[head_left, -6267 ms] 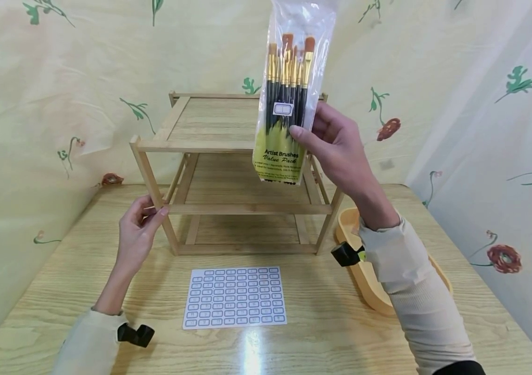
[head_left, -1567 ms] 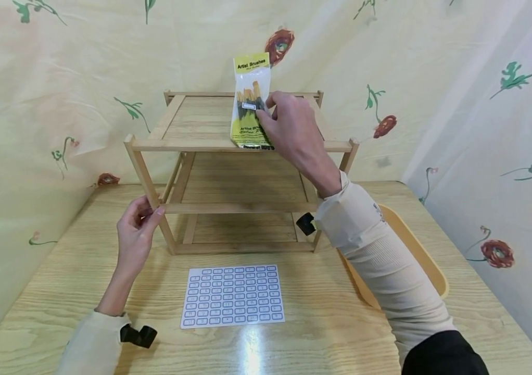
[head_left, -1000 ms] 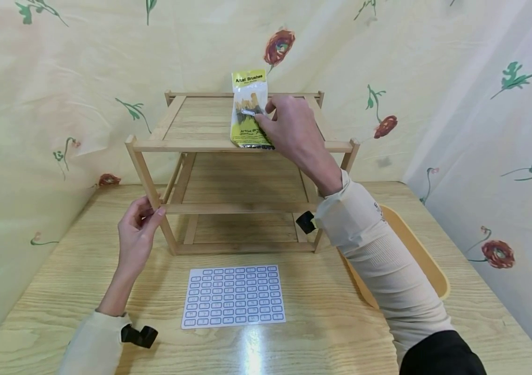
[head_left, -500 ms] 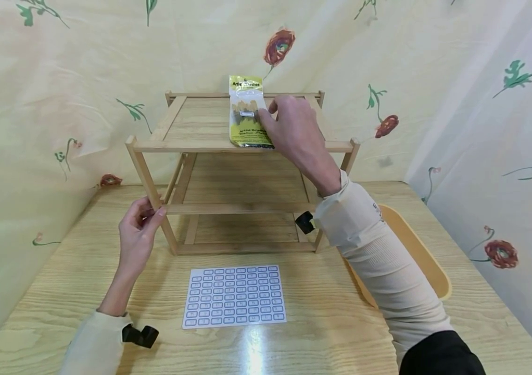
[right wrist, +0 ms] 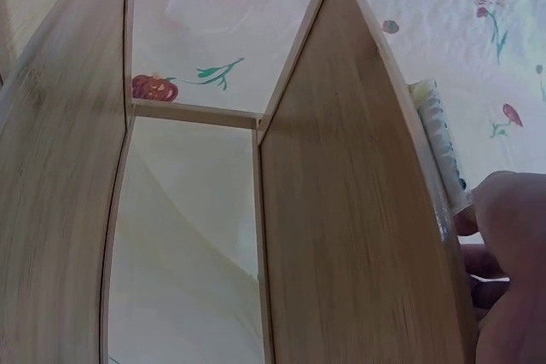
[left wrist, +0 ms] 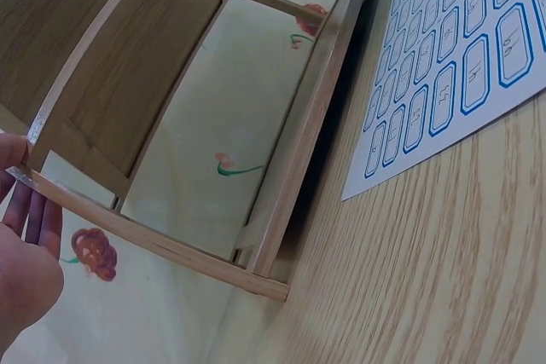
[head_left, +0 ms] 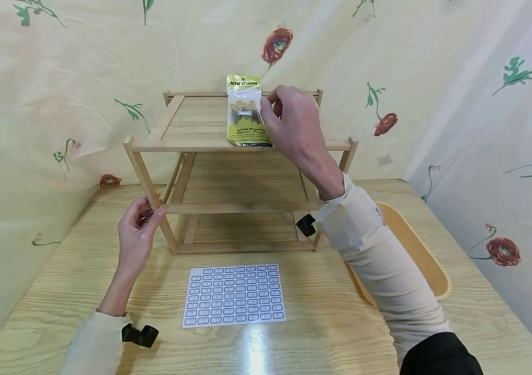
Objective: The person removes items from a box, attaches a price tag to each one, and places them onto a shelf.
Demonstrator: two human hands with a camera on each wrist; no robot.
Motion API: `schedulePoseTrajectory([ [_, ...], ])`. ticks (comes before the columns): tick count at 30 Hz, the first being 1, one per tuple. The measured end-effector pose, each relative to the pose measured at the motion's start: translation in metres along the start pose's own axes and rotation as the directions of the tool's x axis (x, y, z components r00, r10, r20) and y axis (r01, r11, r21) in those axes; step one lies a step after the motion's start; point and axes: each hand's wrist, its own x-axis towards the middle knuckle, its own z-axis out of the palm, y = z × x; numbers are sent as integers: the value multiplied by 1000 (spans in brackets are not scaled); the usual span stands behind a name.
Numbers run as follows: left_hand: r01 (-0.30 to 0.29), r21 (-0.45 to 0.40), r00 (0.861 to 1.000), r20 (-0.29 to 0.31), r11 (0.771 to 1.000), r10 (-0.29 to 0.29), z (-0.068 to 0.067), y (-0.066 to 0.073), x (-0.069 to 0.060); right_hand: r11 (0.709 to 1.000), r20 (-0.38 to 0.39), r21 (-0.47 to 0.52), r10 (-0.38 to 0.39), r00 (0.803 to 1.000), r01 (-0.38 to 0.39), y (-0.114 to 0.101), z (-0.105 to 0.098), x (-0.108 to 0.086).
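A clear and yellow packet of artist brushes lies on the top board of a three-tier wooden rack. It bears a small white label and its bottom end is at the board's front edge. My right hand hovers at the packet's right side, fingers loosely bent, apparently without a grip on it. In the right wrist view the hand is by the packet's end, partly hiding it. My left hand pinches the rack's left front leg by the middle tier; the left wrist view shows its fingers behind the wood.
A white sheet of blue-framed number labels lies on the wooden table in front of the rack. A yellow-orange tray stands to the right, partly hidden by my right sleeve. Flower-patterned cloth hangs behind and at both sides.
The brush packet went from upright in my right hand down to the rack's top board, tilting back to lie flat. My right hand has just risen slightly off it. The left hand stayed put.
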Motion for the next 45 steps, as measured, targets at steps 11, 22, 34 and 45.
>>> schedulePoseTrajectory([
  [11,15,18,1000,-1,1000,-15,-1,0,-1,988,-104,92,-119,987,128,-3,-8,-14],
  [22,11,39,1000,5,999,-11,-2,2,-1,944,-200,121,-278,939,305,10,-22,-40],
  [34,21,46,1000,9,999,-21,-1,4,-2,938,-154,178,-273,950,299,16,-34,-66],
  [45,31,52,999,16,998,-32,-2,5,-2,940,-128,254,-200,971,227,25,-38,-86],
])
